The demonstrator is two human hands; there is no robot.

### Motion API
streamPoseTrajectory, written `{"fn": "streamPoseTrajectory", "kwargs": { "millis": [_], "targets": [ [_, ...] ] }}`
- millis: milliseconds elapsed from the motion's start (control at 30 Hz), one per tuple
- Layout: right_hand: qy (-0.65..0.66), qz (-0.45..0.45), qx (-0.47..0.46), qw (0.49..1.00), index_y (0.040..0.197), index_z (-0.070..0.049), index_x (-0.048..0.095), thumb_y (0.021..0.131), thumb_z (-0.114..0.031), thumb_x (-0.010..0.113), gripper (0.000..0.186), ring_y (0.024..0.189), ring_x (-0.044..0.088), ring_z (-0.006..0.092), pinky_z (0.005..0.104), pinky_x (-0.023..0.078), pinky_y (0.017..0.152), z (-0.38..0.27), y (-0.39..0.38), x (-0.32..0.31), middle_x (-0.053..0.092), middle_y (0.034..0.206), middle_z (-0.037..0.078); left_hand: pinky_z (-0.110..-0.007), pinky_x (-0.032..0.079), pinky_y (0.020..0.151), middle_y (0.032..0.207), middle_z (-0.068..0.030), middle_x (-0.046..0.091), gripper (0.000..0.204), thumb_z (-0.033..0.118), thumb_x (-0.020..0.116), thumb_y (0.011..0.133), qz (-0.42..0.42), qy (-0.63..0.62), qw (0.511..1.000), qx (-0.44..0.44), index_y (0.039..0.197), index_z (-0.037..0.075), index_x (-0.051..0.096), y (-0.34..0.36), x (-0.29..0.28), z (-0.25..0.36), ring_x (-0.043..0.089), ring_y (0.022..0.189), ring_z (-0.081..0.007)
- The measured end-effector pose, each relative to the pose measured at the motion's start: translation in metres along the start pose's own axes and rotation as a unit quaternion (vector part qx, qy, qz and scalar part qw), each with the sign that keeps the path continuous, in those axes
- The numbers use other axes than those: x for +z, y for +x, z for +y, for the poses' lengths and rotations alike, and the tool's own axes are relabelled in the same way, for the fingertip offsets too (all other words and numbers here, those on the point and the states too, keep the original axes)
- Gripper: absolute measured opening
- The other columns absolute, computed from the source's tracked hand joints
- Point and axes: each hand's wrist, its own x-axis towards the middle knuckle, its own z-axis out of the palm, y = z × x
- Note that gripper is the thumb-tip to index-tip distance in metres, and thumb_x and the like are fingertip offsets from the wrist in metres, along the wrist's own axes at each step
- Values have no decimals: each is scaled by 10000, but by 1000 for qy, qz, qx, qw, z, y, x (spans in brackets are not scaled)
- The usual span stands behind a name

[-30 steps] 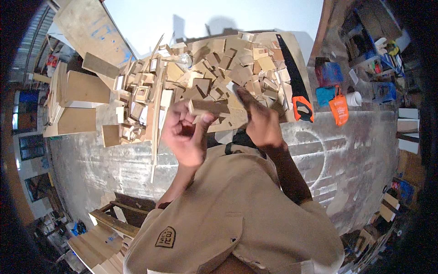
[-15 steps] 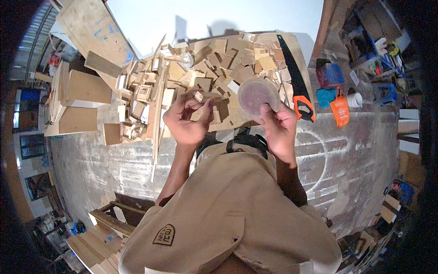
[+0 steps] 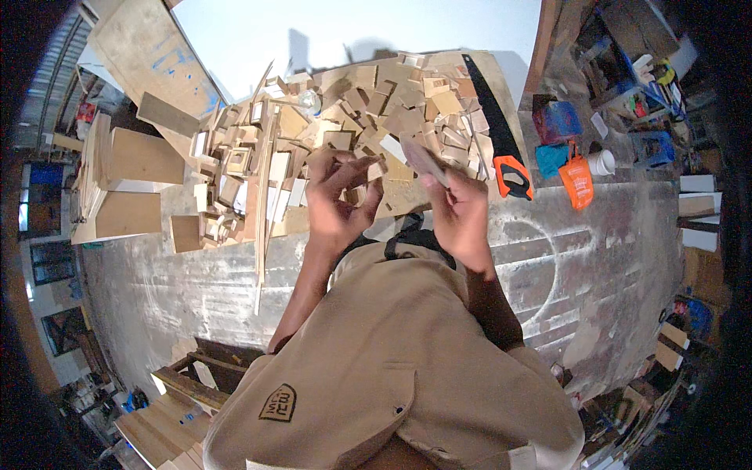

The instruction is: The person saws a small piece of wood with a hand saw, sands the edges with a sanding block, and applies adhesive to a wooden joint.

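Both hands raised over a heap of wood offcuts [image 3: 368, 117]. Left hand [image 3: 337, 200] pinches a small wood block [image 3: 374, 170]; right hand [image 3: 460, 215] grips a thin flat wood piece [image 3: 425, 159], tilted. Orange-handled handsaw [image 3: 497, 129] lies right of the heap; orange bag [image 3: 577, 182] on concrete floor [image 3: 595, 258].

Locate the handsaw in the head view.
The handsaw lies on the right side of the pile of wood offcuts, its orange-and-black handle toward the person, just beyond the right hand and left of the orange bag.

matt raw wood offcuts [image 3: 368, 117]
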Motion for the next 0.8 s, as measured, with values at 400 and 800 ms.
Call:
{"fn": "streamPoseTrajectory", "kwargs": {
  "millis": [400, 800],
  "targets": [
    [-138, -21, -96, 986, 1409, 8, 443, 816, 141, 448, 608, 1275, 529, 330, 389, 446, 1047, 14, -1, 33, 523, 1385, 213, -317, 490, 585, 796, -186, 645, 231, -1, 717, 815, -43, -47, 998, -20, 1032, -57, 662, -2, -1, 3, 613, 619, -276],
    [-221, -60, -125, 966, 1460, -36, 370, 759, 79, 535, 729, 1225, 541, 401, 422, 473, 1013, 10, 19, 14, 479, 1412, 241, -328, 454, 556, 692, -202, 600, 215, 59, 716, 836, -1, -63, 998, -6, 962, -108, 667, 7, 15, -1, 542, 542, -246]
  ]
}}
